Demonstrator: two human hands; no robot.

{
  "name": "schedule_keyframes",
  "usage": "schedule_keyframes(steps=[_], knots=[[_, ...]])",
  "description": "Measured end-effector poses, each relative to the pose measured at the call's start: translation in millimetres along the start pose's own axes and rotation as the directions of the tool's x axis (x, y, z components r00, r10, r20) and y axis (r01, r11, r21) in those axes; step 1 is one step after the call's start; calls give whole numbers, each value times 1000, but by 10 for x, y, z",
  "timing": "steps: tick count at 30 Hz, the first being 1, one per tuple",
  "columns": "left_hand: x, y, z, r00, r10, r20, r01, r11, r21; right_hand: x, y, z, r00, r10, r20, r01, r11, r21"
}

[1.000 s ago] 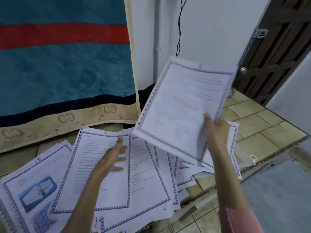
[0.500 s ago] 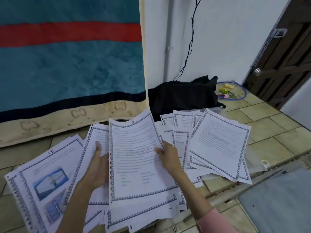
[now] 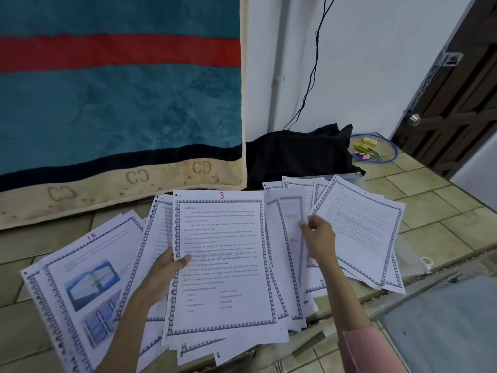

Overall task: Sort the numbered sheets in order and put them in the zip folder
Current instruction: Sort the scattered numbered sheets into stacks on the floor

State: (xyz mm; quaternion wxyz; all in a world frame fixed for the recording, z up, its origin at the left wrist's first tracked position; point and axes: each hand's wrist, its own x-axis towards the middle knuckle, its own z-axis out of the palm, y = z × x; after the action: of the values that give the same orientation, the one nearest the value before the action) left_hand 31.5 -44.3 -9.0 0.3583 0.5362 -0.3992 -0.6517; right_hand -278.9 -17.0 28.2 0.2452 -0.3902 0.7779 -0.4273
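**Sheet 3 set down, next sheet being picked**

Fingers of the left hand now pinch sheet 3, passed over from the right hand, whose fingers pinch another sheet in the pile on the floor. Sheet 15 lies left; sorting looks early. No zip folder identifiable.

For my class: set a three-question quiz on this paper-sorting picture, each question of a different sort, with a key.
1. True or false: the left hand holds the sheet marked 3.
2. Which number is written on the sheet with pictures at far left? A) 7 B) 15 C) 20
3. Fill in: the right hand pinches the edge of a ____ in the spread pile.

Key: 1 true; 2 B; 3 sheet.
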Motion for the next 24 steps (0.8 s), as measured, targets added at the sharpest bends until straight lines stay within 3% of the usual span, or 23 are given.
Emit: schedule_keyframes(steps=[4,9,15,20,24], knots=[[-8,-11,24,999,44,14,-45,998,45,10,-293,-180,931,-266,-249,293,953,76],[4,-34,-17,998,42,40,-43,999,15,132,-613,-570,750,-382,-540,474,880,35],[18,-15,-35,998,-26,55,30,998,-63,278,-842,-977,536,-351,-768,552,834,5],[-23,36,-22,995,-37,93,54,981,-184,332,-817,-989,488,-345,-801,565,825,-11],[-80,56,21,997,-7,77,19,988,-154,364,-812,-930,467,-261,-845,579,812,69]])
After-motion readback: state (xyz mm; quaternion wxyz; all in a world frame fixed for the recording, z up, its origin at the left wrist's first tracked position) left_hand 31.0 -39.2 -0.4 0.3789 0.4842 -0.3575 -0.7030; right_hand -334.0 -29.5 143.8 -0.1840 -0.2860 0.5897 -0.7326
